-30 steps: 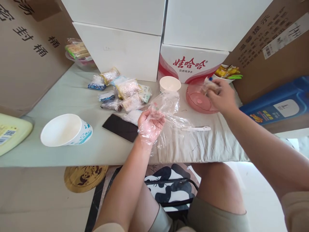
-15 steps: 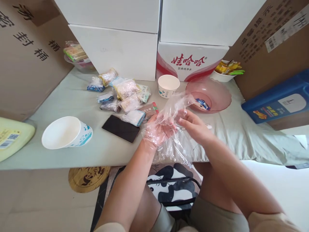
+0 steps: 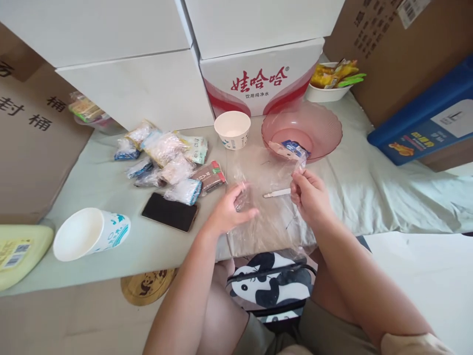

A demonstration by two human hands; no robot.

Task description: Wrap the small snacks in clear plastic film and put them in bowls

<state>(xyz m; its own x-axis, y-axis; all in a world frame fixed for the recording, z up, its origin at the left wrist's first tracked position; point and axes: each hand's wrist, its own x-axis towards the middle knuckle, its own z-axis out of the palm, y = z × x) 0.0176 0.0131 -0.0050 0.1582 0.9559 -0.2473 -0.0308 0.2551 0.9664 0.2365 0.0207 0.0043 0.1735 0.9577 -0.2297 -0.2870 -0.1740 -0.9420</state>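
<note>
Between my hands, a sheet of thin clear plastic film (image 3: 271,219) lies loosely over the cloth near the front edge. My right hand (image 3: 312,197) is closed, pinching a raised part of the film between thumb and fingers. My left hand (image 3: 229,209) is at the film's left side, thumb and fingers apart; some film touches or passes close to its fingertips. Beside my right hand lies a slim white stick-like thing (image 3: 276,193), partly covered by the hand. Behind it, a pink translucent bowl (image 3: 328,133) holds small blue packets (image 3: 295,148).
Left of my left hand are a phone (image 3: 170,212), a brown packet (image 3: 209,177) and several plastic-wrapped packets (image 3: 162,148). Paper bowls (image 3: 232,130) stand at the back and the left front. White boxes (image 3: 129,91) line the back; a blue jug (image 3: 424,128) is at right.
My hands have moved apart, and the film that was bunched around my left hand is now spread lower between them. My left fingers have opened. The view has shifted to the right.
</note>
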